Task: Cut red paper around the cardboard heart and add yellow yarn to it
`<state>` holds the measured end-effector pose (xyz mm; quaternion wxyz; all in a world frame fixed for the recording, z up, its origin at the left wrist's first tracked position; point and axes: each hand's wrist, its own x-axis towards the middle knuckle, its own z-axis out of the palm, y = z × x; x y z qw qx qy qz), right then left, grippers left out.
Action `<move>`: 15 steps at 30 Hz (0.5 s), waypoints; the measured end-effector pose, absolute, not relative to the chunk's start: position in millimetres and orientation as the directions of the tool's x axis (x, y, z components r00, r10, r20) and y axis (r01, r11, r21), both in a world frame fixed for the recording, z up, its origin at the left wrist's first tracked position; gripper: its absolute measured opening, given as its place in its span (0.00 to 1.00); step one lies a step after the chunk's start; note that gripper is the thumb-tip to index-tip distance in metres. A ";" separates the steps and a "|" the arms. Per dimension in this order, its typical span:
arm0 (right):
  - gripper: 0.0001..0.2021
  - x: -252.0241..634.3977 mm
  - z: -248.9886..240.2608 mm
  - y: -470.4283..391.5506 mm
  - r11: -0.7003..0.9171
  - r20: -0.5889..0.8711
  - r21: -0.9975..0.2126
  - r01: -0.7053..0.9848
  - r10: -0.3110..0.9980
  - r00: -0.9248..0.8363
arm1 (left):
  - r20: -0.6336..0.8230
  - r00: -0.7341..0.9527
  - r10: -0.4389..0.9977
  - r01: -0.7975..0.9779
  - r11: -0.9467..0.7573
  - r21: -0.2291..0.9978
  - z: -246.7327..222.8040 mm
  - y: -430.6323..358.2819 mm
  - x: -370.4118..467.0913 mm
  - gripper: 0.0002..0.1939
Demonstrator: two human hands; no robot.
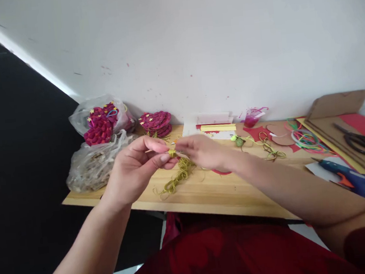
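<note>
One wooden table (214,198) spreads beneath both hands. Above its middle, the left hand (132,170) has thumb and fingers closed in a pinch; the right hand (200,152), just beside, is blurred, so whether it grips anything cannot be told. Much loose olive yarn (176,179) trails over the table, apparently the unwound remainder. Only a small wound bundle (172,153) looks done, held above the table between left thumb and fingertips.

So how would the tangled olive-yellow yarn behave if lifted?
The tangled olive-yellow yarn should probably flop, since its strands curl in slack loops. It looks light, being thin and loosely bunched. It may snag, as strands cross.
</note>
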<state>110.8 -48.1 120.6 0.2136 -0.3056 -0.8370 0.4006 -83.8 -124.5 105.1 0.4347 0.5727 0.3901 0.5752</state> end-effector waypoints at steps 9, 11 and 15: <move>0.13 105.3 111.2 -74.4 0.541 -0.028 -0.706 0.458 0.624 -0.781 | 0.330 -0.145 0.933 0.021 -0.331 0.944 92.8 -117.9 -87.3 0.13; 0.13 111.3 119.3 -73.8 0.588 0.053 -0.729 0.351 0.559 -0.827 | 0.336 -0.170 0.926 0.126 -0.318 0.940 90.7 -117.7 -89.4 0.12; 0.14 117.2 130.5 -57.2 0.623 0.318 -0.764 0.169 0.591 -0.741 | 0.281 0.035 0.959 0.177 -0.283 0.943 93.4 -123.3 -89.8 0.10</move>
